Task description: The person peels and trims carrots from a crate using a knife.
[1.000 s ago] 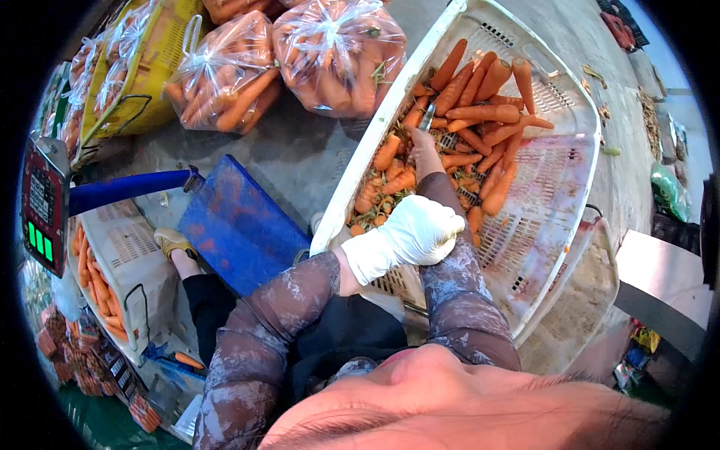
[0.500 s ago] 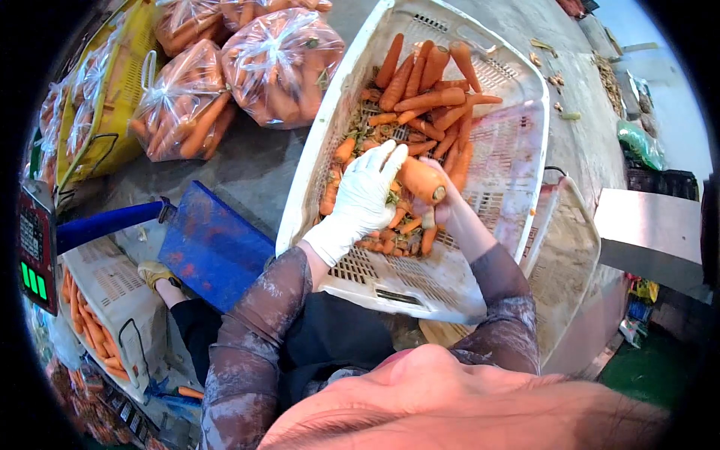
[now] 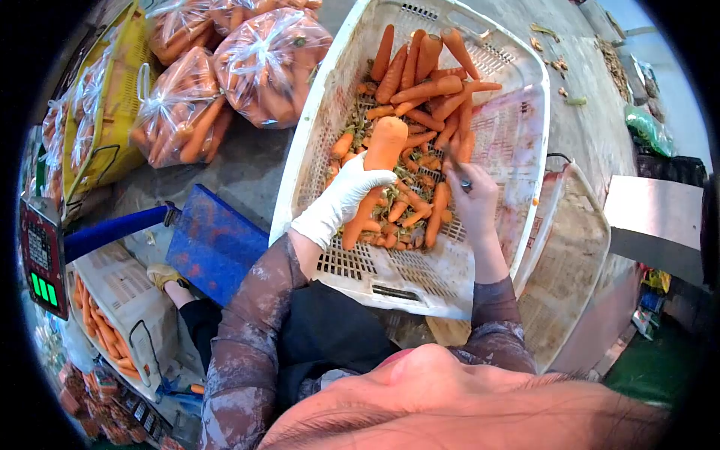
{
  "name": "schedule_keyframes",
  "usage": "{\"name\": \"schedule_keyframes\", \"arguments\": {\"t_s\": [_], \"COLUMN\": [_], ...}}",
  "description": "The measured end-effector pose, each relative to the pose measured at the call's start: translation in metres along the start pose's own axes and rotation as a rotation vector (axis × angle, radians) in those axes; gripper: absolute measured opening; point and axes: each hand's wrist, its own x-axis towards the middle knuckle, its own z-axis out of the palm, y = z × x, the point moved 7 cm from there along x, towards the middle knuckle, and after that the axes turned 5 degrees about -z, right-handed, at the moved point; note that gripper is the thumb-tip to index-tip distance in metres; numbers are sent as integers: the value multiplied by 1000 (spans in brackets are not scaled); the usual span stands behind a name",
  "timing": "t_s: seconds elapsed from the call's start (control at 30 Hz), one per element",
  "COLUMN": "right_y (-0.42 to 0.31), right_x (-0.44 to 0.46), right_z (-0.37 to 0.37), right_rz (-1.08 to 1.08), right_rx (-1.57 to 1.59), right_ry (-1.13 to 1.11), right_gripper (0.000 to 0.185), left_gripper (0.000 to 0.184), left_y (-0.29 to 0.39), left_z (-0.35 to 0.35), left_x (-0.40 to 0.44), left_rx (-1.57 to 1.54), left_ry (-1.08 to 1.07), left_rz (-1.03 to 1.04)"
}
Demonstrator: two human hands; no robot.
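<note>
My left hand (image 3: 346, 196), in a white glove, is closed around a large carrot (image 3: 388, 142) whose thick end points up and away from me. To its right, my bare right hand (image 3: 474, 191) grips a small knife (image 3: 452, 159); its dark, thin blade shows only in part, and the fingers hide most of the handle. Both hands are over a white plastic crate (image 3: 501, 127). Whole carrots (image 3: 431, 90) are heaped at the crate's far end. Beneath my hands lie cut carrot tops and trimmings (image 3: 401, 206) with bits of green.
Clear bags of carrots (image 3: 274, 67) stand at the upper left beside a yellow crate (image 3: 101, 112). A blue platform scale (image 3: 217, 244) with a lit display (image 3: 43, 289) is on my left. Another crate holds carrots (image 3: 101, 330) at lower left. A tan crate (image 3: 566, 262) stands right.
My left hand has turned the carrot so its thick end points away, shifting slightly left. My right hand has drawn away to the right, and the knife now shows.
</note>
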Motion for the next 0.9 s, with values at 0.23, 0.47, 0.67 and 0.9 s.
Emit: {"name": "schedule_keyframes", "arguments": {"t_s": [0.23, 0.47, 0.67, 0.9], "right_y": [-6, -7, -15, -5], "right_x": [-6, -9, -8, -10], "right_z": [19, 37, 43, 46], "right_rz": [54, 41, -55, -28], "right_rx": [-386, -437, -367, -514], "right_ry": [-192, -278, -344, -270], "right_gripper": [12, 18, 16, 15], "left_gripper": [43, 50, 51, 47], "left_y": [-8, -16, -16, -13], "left_z": [11, 10, 15, 18], "left_x": [-6, 1, -4, -6], "left_rx": [84, 183, 199, 275], "left_ry": [-7, -80, -54, -101], "left_rz": [-74, -92, -76, -48]}}
